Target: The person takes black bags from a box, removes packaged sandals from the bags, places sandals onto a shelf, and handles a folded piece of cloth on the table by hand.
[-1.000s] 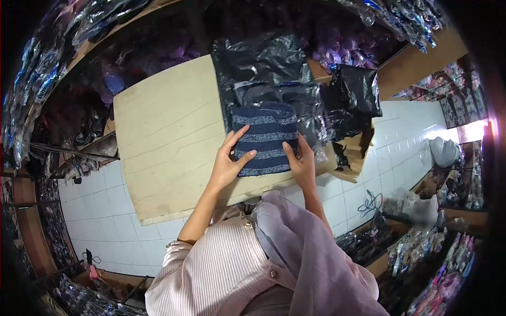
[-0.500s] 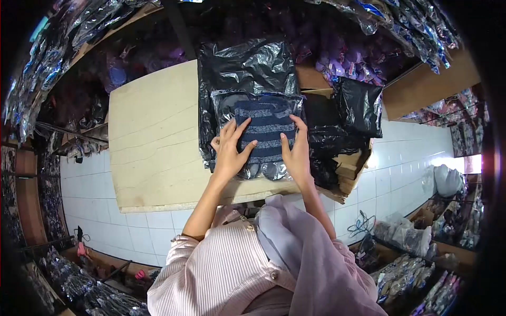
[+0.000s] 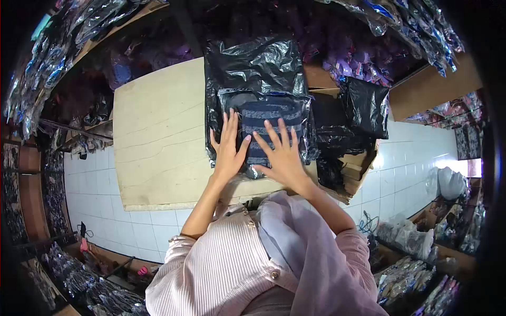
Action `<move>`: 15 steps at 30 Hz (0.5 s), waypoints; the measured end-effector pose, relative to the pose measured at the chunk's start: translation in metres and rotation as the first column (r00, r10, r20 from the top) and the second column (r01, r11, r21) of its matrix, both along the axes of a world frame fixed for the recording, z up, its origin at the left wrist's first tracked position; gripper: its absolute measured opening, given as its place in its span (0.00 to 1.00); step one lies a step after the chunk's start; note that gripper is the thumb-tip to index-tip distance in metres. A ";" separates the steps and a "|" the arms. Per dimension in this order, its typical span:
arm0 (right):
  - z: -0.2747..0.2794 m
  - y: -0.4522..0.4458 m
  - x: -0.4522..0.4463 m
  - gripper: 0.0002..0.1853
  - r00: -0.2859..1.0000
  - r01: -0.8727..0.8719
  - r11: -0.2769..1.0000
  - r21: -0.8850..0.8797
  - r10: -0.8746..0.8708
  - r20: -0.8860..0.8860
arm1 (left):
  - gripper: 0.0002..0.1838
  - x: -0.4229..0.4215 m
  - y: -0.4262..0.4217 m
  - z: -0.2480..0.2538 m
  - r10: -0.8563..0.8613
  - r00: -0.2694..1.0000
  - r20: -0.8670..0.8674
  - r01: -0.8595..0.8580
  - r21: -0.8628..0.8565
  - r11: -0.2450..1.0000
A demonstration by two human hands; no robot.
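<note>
A folded cloth (image 3: pixel 263 113) with dark blue and grey stripes lies on clear plastic packaging over a black plastic bag (image 3: pixel 255 66). My left hand (image 3: pixel 227 152) rests along the cloth's left edge and the plastic, fingers spread. Across the cloth's lower right part lies my right hand (image 3: pixel 283 160), flat with its fingers apart. Neither hand grips anything. Under the bag is a pale wooden board (image 3: pixel 161 131).
To the right of the board stands an open cardboard box (image 3: pixel 356 171) with black plastic packages (image 3: pixel 366 108) on and beside it. Shelves of plastic-wrapped goods surround the white tiled floor (image 3: pixel 406 152). Grey plastic bags (image 3: pixel 448 183) stand at the far right.
The striped cloth was held at both sides; now it lies on the plastic. Both hands have let go, and my right hand has moved left over the cloth and flattened.
</note>
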State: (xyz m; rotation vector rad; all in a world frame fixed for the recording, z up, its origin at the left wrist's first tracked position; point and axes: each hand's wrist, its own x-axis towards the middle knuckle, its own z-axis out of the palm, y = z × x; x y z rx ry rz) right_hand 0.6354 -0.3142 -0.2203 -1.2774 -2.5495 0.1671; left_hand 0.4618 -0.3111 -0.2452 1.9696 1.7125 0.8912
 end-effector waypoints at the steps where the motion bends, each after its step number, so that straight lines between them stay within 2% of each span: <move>1: 0.004 0.005 0.003 0.45 1.000 -0.007 1.000 0.001 0.007 0.011 | 0.35 -0.003 0.000 -0.004 0.041 0.998 0.055 -0.043 0.025 0.999; 2: 0.012 0.012 0.004 0.49 0.996 0.003 1.000 -0.010 -0.002 0.090 | 0.33 -0.006 -0.003 -0.005 0.044 0.996 0.082 -0.046 0.020 0.999; 3: 0.016 0.017 0.004 0.51 0.995 0.027 1.000 -0.011 -0.025 0.097 | 0.33 -0.008 -0.004 -0.009 0.046 0.996 0.082 -0.048 0.021 0.999; 5: 0.014 0.032 0.004 0.50 0.998 0.059 0.998 -0.007 -0.060 -0.020 | 0.32 -0.011 -0.008 -0.016 -0.014 0.951 0.310 0.006 0.027 1.000; 6: 0.011 0.039 0.001 0.43 0.993 0.076 0.997 0.009 -0.074 -0.089 | 0.32 -0.012 -0.011 -0.016 -0.012 0.956 0.294 0.011 0.004 1.000; 9: 0.003 0.054 -0.018 0.38 0.979 0.104 0.992 0.066 -0.090 -0.182 | 0.32 -0.015 -0.013 -0.021 0.000 0.917 0.400 0.020 -0.044 0.999; 10: 0.003 0.054 -0.027 0.34 0.974 0.107 0.993 0.054 -0.093 -0.205 | 0.32 -0.015 -0.013 -0.024 -0.001 0.917 0.399 0.026 -0.056 0.998; 11: 0.005 0.053 -0.033 0.34 0.979 0.093 0.995 0.030 -0.086 -0.185 | 0.32 -0.015 -0.013 -0.026 0.000 0.917 0.399 0.024 -0.055 0.998; 13: 0.009 0.046 -0.036 0.34 0.983 0.040 0.999 0.013 -0.037 -0.177 | 0.31 -0.015 -0.012 -0.029 0.017 0.964 0.265 -0.005 -0.046 0.999; 15: 0.018 0.034 -0.032 0.35 0.987 0.002 1.000 -0.011 -0.004 -0.162 | 0.30 -0.015 -0.012 -0.031 0.008 0.959 0.284 0.003 -0.038 0.999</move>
